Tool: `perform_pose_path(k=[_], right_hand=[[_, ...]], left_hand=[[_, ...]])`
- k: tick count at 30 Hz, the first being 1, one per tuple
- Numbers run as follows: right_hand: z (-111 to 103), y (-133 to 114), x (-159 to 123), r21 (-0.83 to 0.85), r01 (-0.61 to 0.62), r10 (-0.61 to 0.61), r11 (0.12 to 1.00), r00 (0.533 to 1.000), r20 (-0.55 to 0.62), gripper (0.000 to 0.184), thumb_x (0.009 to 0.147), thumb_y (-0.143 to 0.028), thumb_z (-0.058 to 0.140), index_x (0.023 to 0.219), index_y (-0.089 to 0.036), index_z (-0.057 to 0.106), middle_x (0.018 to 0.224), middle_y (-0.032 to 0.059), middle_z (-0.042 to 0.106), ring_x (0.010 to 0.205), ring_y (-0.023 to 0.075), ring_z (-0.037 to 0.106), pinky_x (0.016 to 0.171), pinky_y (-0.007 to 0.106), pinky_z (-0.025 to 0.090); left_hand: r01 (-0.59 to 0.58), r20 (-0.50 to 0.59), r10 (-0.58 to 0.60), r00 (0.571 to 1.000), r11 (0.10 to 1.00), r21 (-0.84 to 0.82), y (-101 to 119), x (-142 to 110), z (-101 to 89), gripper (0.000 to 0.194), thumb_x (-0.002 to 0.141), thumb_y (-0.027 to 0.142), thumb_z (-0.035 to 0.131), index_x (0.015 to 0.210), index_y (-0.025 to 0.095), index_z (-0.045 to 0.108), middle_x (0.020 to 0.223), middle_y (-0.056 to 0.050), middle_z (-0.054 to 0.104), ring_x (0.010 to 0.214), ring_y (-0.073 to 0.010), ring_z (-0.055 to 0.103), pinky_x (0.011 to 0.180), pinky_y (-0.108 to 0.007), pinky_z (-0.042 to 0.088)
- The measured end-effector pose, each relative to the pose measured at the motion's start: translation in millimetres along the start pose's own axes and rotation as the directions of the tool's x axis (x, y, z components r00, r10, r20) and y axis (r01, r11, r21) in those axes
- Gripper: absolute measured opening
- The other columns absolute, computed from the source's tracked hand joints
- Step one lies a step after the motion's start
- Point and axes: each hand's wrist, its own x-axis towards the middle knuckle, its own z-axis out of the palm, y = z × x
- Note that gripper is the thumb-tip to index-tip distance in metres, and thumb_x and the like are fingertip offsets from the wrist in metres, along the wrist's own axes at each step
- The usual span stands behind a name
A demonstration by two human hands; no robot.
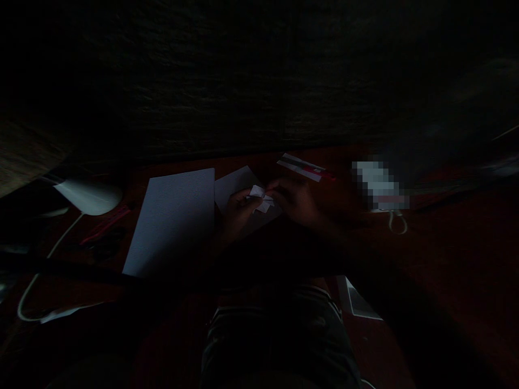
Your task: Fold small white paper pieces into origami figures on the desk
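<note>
nearest, your left hand [240, 213] has its fingers clamped on the small folded paper [264, 206], held above the loose sheet [231, 186]; a light pinch spares the creases. your right hand [298, 200] meets the paper's right side, but you cannot tell in this dimness whether its fingers close on it: align edges before pressing. farther off, a narrow strip [300, 167] lies on the worktop [340, 202].

Left fingers [242, 195] near right fingers [280, 185]
</note>
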Motion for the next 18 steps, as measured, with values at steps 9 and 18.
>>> perform_pose_path(k=[9, 18], right_hand=[[9.7, -1.2, -2.3, 0.022, -0.065, 0.067, 0.998, 0.991, -0.117, 0.013, 0.095, -0.03, 0.062, 0.088, -0.021, 0.068, 0.086, 0.005, 0.073, 0.079, 0.0192, 0.066, 0.074, 0.033, 0.05], [13.8, -3.4, -0.8, -0.009, -0.116, 0.114, 0.993, 0.984, -0.139, 0.01, 0.094, -0.028, 0.062, 0.086, -0.022, 0.066, 0.087, 0.0054, 0.072, 0.081, 0.0202, 0.065, 0.078, 0.034, 0.052]], left_hand=[[-0.074, 0.017, 0.074, 0.997, 0.996, 0.045, 3.7, -3.1, 3.5, 0.019, 0.076, 0.036, 0.075, 0.083, 0.018, 0.074, 0.072, -0.001, 0.073, 0.065, -0.0156, 0.066, 0.063, -0.026, 0.052], [-0.139, -0.001, 0.14, 0.99, 0.984, 0.113, 0.2, -4.0, 6.2, 0.019, 0.078, 0.037, 0.075, 0.085, 0.019, 0.075, 0.075, -0.001, 0.074, 0.069, -0.0171, 0.067, 0.062, -0.027, 0.052]])
